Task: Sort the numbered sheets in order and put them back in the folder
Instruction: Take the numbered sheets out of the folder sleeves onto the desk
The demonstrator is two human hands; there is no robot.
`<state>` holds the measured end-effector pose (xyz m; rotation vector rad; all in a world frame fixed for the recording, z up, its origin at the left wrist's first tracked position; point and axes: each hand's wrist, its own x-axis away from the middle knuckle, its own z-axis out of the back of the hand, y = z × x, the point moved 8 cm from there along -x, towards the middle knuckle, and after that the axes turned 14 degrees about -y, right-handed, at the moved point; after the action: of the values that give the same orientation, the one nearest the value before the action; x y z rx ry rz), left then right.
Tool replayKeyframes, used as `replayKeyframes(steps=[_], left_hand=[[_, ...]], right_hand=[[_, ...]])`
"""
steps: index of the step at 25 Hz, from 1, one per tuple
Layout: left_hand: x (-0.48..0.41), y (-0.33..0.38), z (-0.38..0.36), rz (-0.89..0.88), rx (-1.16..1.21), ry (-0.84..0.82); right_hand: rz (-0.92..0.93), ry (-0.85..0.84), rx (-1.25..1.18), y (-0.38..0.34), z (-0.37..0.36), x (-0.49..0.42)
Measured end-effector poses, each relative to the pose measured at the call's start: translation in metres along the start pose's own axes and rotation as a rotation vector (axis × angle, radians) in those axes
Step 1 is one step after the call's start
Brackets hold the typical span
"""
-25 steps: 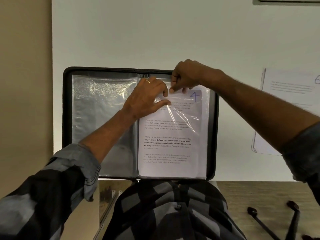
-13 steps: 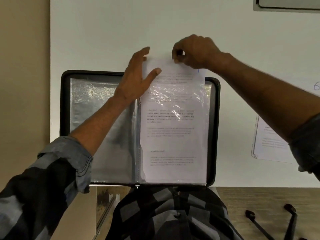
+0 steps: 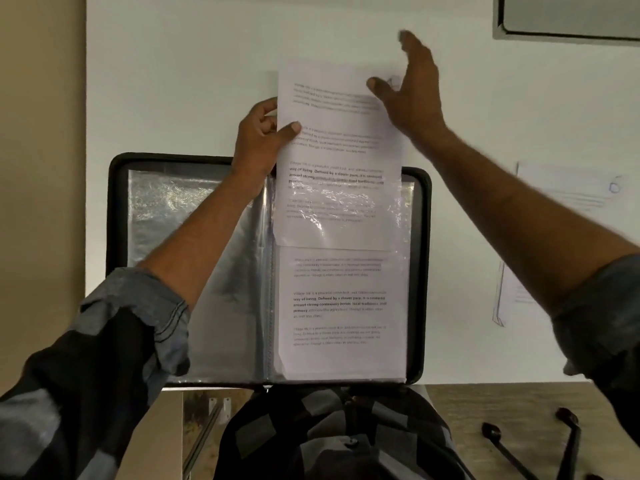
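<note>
A black zip folder (image 3: pixel 117 237) with clear sleeves lies open on the white table. A printed sheet (image 3: pixel 339 150) sticks more than halfway out of the top of the right-hand sleeve. My left hand (image 3: pixel 259 143) pinches the sheet's left edge between thumb and fingers. At the sheet's upper right corner my right hand (image 3: pixel 412 95) is spread, its fingers straight and its thumb lying on the paper; it covers the sheet's number. Another printed sheet (image 3: pixel 343 306) remains inside the same sleeve below.
A small stack of loose sheets (image 3: pixel 554 220), the top one marked 6, lies on the table to the right. A grey-framed object (image 3: pixel 568 19) sits at the far right corner. Black chair legs (image 3: pixel 540 445) show on the floor below the table edge.
The sheet has slid far up out of the right sleeve. My left hand went from resting flat to pinching its left edge. My right hand let go of the top edge and spread.
</note>
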<state>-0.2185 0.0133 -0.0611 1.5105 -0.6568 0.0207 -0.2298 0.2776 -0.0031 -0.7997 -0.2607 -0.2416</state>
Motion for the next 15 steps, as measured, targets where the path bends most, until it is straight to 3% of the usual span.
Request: replayKeyframes(steps=[3,6,12,15], left_hand=[[-0.009,0.009,0.000,-0.019,0.052,0.030],[-0.018,0.017,0.002,-0.016,0.071,0.053],[-0.019,0.009,-0.021,0.083,0.075,-0.078],[-0.014,0.017,-0.028,0.059,0.045,-0.014]], right_hand=[[-0.239,-0.062,-0.357,0.043,-0.021,0.035],[-0.328,-0.159,-0.576,0.064,-0.042,0.060],[-0.270,-0.023,-0.695,0.071,-0.009,0.059],[-0.216,0.072,-0.724,0.060,0.020,0.058]])
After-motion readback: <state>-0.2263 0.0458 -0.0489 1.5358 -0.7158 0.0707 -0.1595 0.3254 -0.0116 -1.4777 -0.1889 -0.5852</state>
